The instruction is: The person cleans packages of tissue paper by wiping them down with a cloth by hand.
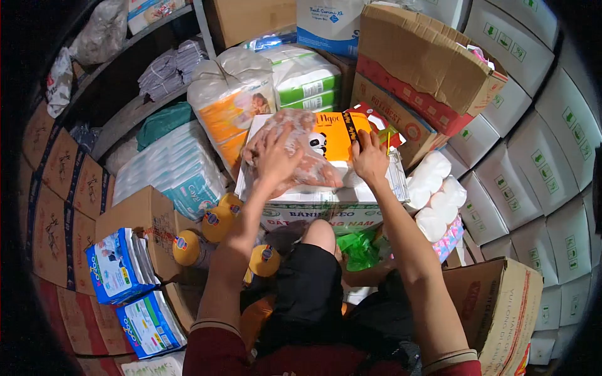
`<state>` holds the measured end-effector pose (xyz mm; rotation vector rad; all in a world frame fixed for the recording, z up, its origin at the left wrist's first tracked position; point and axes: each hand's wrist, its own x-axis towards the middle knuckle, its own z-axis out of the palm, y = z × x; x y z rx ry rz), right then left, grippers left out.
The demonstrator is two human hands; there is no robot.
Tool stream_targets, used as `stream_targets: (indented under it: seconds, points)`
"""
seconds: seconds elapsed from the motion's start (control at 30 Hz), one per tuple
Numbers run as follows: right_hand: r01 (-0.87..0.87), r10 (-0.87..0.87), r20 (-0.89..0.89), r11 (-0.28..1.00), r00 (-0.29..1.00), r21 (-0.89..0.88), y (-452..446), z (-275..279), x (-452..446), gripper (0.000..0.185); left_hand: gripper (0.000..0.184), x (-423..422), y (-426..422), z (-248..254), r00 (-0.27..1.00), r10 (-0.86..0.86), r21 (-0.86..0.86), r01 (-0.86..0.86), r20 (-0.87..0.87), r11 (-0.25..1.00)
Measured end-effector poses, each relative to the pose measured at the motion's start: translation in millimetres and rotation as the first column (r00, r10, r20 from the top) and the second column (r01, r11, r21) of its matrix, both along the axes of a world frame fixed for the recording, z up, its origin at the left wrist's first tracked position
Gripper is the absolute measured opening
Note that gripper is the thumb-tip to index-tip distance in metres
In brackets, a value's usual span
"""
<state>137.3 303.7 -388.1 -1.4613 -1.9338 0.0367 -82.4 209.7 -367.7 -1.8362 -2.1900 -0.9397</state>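
Before me a clear plastic bag (313,170) of pinkish-brown pieces lies on a white carton (323,219) with green and red lettering. My left hand (279,160) rests on this bag, its fingers spread over the plastic. Beside it, partly under the bag, is an orange and white package (335,128) with a panda picture. My right hand (371,158) touches the package's right end, fingers apart and slightly bent. A thin yellow item (389,139) shows by its fingertips; its kind cannot be made out.
Wrapped tissue packs (232,103) stand behind the carton. White cartons (545,175) are stacked along the right, with an open brown box (420,56) nearer. At left are yellow-lidded jars (186,247), blue diaper packs (119,266) and a metal shelf (135,113). A green bag (357,250) lies below the carton.
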Motion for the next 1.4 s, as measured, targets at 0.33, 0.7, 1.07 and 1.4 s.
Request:
stream_targets:
  seconds: [0.33,0.7,1.07,1.4]
  points:
    - [0.02,-0.02,0.024,1.0,1.0,0.004,3,-2,-3,0.042,0.073,-50,9,-14,0.78,0.0,0.049,-0.039,0.626,0.998]
    - [0.003,-0.002,0.054,0.999,0.999,-0.034,4,0,-2,0.043,0.055,-88,24,-66,0.813,0.197,0.009,-0.241,0.549,0.97]
    - [-0.526,0.479,-0.438,0.85,0.761,0.014,-10,48,-43,0.065,0.048,-49,-20,33,0.71,-0.076,0.316,-0.212,0.7,0.925]
    - [-0.5,0.264,-0.733,0.858,0.627,-0.118,-14,115,-39,0.046,0.061,-9,45,107,0.615,-0.404,0.345,0.22,0.677,0.913]
